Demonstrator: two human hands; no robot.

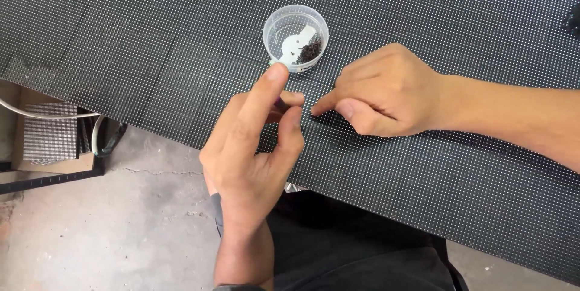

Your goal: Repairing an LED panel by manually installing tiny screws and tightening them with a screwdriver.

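— Head view: what is the left hand (pixel 251 152) doing?

— It is raised over the near edge of the panel (pixel 453 164), a big black sheet studded with small white dots that serves as the surface. Its thumb and fingers (pixel 275 83) are pinched together around something small and dark; what that is cannot be told, since it is mostly hidden.

— And the right hand (pixel 386 89)?

— It rests on the panel just to the right of the left one, loosely curled, holding nothing. The index fingertip is pressed to the panel, and it lies almost against the left hand's fingertips.

— Where is the cup (pixel 295 36)?

— It stands on the panel just beyond both hands, nearest the left index fingertip, which seems to reach its rim. It is round and clear, with a heap of tiny dark bits (pixel 310 51) and a white plastic piece (pixel 292 42) inside.

— Anything else about?

— Below the panel's edge is a concrete floor (pixel 139 218). At far left a smaller dotted panel (pixel 51 131) lies on a cardboard box (pixel 27 161), with a pale cable (pixel 36 111) crossing above it.
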